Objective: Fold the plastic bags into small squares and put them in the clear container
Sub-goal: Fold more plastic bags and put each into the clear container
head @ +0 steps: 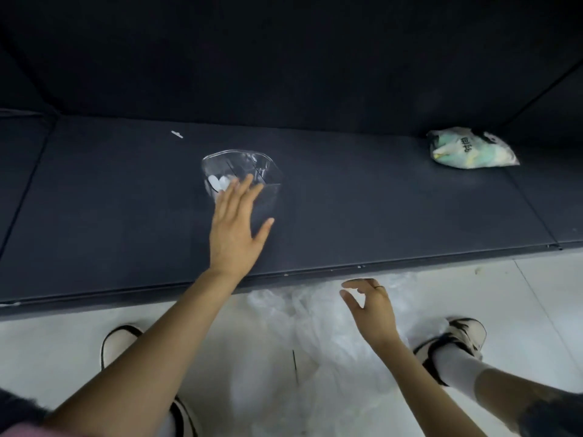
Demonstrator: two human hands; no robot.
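A clear container stands on the dark table, with a small white folded piece inside at its left. My left hand reaches over the table with fingers straight and spread, fingertips at the container's near side. My right hand hovers below the table's front edge, fingers loosely curved, holding nothing I can see. Under it, a thin clear plastic bag lies crumpled on the pale floor.
The dark table has dark walls behind and at the sides. A white and green bag lies at the back right. A small white scrap lies behind the container. My two shoes stand on the floor.
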